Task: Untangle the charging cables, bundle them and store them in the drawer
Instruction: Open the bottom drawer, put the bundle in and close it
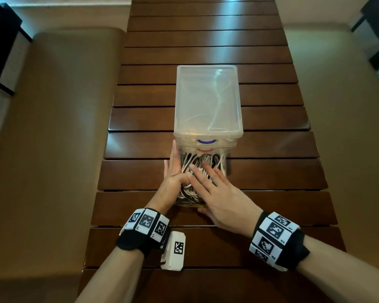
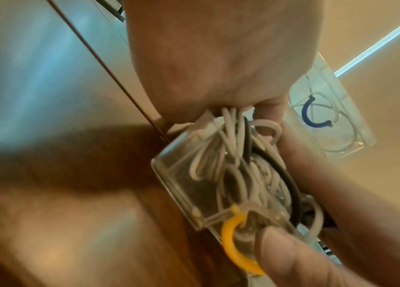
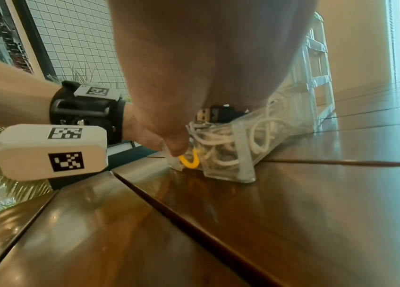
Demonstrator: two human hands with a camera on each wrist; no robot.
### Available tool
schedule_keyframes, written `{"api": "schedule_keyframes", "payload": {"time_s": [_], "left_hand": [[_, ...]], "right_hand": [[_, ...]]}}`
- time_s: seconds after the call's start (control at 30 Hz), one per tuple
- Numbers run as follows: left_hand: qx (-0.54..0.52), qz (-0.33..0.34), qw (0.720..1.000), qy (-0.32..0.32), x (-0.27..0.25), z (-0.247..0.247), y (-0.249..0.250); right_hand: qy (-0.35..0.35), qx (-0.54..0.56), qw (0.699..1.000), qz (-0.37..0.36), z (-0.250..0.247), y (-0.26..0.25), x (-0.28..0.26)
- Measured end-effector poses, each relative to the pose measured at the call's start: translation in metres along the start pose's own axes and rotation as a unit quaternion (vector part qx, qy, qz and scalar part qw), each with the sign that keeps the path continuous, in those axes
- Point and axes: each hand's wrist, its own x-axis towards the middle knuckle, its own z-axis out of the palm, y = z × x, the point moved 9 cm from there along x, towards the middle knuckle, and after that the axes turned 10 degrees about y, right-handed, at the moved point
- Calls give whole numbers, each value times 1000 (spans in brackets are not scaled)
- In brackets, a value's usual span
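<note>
The right hand's [image 1: 224, 203] straight fingers [image 1: 200, 171] press the tangled charging cables [image 1: 202, 166] into the open bottom drawer [image 3: 228, 155]; the left hand [image 1: 173, 176], fingers straight, braces its side. Loops standing proud could snag the clear drawer unit [image 1: 208, 99] on closing, or shift it on the worktop [image 1: 271, 171].

drawer [image 1: 185, 201] front: hidden by hands | cables [image 1: 189, 166]: partly covered | elbows: cut off

Dark wooden slatted table [image 1: 271, 119] is stretching away w/ light glaring off its far boards. Beige floor [image 1: 59, 127] is showing on both sides. Wire grid panel [image 3: 76, 38] is standing behind some plant leaves [image 3: 0, 174].
</note>
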Motion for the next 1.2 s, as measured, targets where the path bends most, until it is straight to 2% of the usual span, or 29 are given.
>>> {"api": "schedule_keyframes", "payload": {"time_s": [0.13, 0.2, 0.3, 0.37, 0.47, 0.53, 0.6, 0.7, 0.8, 0.97, 1.2], "left_hand": [[-99, -58, 993, -10, 2, -2, -10], [-106, -60, 992, 12, 5, -9, -1], [-13, 3, 999, 32, 16, -30, 28], [39, 59, 994, 86, 22, -57, 61], [123, 199, 961, 148, 27, -79, 133], [190, 260, 937, 137, 38, -71, 177], [283, 257, 920, 88, 60, -49, 198], [456, 200, 867, -1, 92, -17, 187], [505, 180, 843, -49, 101, -5, 166], [485, 203, 850, -38, 97, -9, 162], [483, 197, 853, -32, 99, -9, 158]], "right_hand": [[-8, 0, 1000, -17, -1, -1, 1], [-5, 2, 1000, -21, -3, 0, 0], [-3, 4, 1000, -23, -4, 1, 0], [-1, -2, 1000, -24, -5, 3, -1], [0, 4, 1000, -28, -4, 4, -2], [4, 2, 999, -33, -4, 3, -2], [7, -2, 999, -37, -5, 3, -1], [11, 6, 999, -42, -5, 4, -2], [17, 11, 999, -51, -6, 6, -6], [22, 18, 998, -60, -5, 10, -10], [42, 28, 998, -48, -9, 16, 1]]}}
